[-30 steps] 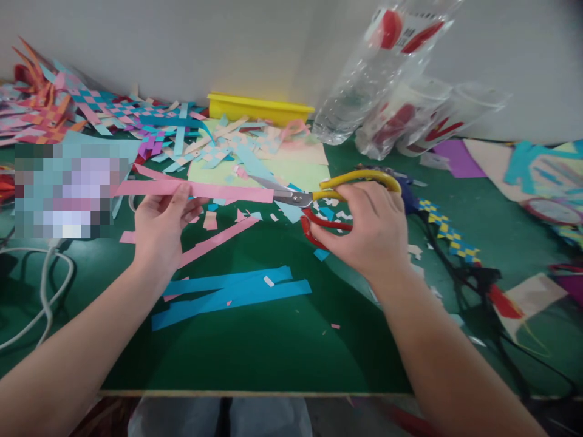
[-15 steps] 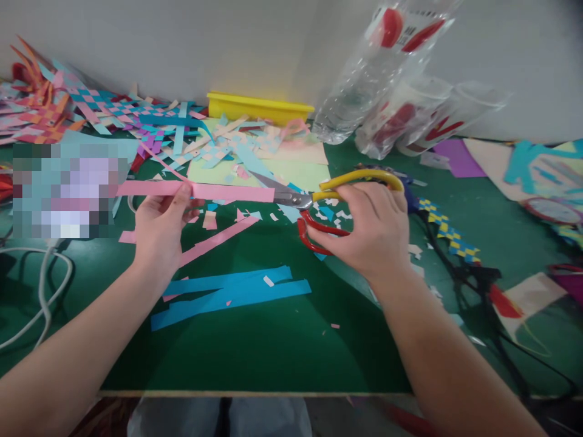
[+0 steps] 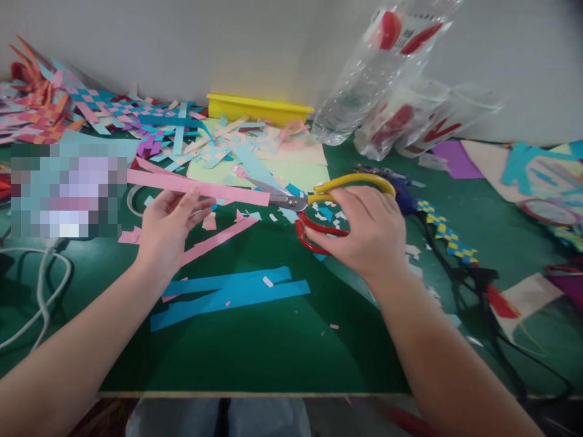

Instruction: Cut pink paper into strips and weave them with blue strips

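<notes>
My left hand (image 3: 167, 232) pinches a long pink paper strip (image 3: 200, 188) and holds it level above the green table (image 3: 255, 346). My right hand (image 3: 364, 233) grips scissors (image 3: 314, 203) with one yellow and one red handle. The blades are at the strip's right end. Below the hands a thin pink strip (image 3: 218, 240) lies slanted on the table. Nearer me lie two or three blue strips (image 3: 232, 292).
Woven paper mats and loose coloured strips (image 3: 113, 115) fill the back left. A yellow tray (image 3: 259, 108) stands at the wall. Clear plastic bottles (image 3: 387, 79) lean at the back right. White cable (image 3: 40, 291) lies left, black cables (image 3: 473, 279) right. Part of the left side is blurred out.
The pink strip has tilted, its left end now higher, and my left hand has slid slightly right along it. The scissors have shifted a little left on the strip's end.
</notes>
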Demonstrator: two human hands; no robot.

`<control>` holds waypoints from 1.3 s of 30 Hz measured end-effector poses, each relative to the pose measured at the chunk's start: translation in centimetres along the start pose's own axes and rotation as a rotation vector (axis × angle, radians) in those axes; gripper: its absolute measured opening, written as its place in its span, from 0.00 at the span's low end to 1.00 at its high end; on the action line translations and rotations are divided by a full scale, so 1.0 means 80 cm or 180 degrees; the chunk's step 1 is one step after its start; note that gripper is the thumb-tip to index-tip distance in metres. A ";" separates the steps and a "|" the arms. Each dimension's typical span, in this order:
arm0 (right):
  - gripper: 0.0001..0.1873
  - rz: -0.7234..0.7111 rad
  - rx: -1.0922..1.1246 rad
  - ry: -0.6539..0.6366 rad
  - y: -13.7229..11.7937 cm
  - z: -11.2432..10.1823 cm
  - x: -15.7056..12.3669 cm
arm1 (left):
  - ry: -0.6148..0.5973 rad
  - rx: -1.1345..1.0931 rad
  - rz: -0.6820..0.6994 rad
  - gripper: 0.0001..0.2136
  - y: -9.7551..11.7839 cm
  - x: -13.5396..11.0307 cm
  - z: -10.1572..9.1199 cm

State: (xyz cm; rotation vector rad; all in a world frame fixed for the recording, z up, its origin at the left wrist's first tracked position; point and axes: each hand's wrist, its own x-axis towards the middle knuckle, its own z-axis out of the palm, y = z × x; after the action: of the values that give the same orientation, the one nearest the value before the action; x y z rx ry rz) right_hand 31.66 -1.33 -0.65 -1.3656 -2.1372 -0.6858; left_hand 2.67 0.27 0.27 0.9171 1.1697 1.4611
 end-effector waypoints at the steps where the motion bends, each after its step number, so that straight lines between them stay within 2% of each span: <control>1: 0.21 -0.0028 0.0000 0.0020 -0.001 0.000 0.000 | -0.0080 0.0098 -0.0060 0.10 0.000 -0.001 0.001; 3: 0.21 -0.0079 0.0000 0.0068 -0.002 0.000 0.000 | -0.0212 0.0246 -0.0192 0.11 -0.001 -0.002 0.001; 7: 0.22 -0.0060 0.0022 0.0071 -0.008 -0.001 0.000 | -0.0241 0.0336 -0.0334 0.12 -0.001 -0.004 0.000; 12: 0.23 -0.0019 0.0086 0.0015 -0.013 -0.002 0.000 | -0.0299 0.0463 -0.0347 0.13 -0.002 -0.004 -0.003; 22: 0.23 -0.0204 0.0100 0.0266 -0.013 -0.002 0.000 | -0.0248 0.0419 -0.0396 0.13 0.000 -0.006 -0.001; 27: 0.21 -0.0050 0.0014 0.0127 -0.012 -0.001 -0.001 | -0.0259 0.0384 -0.0408 0.13 -0.001 -0.006 -0.001; 33: 0.21 -0.0147 -0.0047 0.0257 -0.011 -0.001 -0.001 | -0.0264 0.0371 -0.0393 0.13 -0.004 -0.005 -0.002; 39: 0.18 -0.0094 0.0112 0.0122 -0.010 -0.002 0.000 | -0.0231 0.0335 -0.0399 0.12 -0.001 -0.006 0.000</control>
State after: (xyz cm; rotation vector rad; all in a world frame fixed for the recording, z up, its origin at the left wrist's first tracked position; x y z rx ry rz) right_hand 30.97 -1.74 -0.65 -1.2949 -2.1332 -0.6773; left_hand 2.79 -0.22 0.22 0.9436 1.2372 1.2659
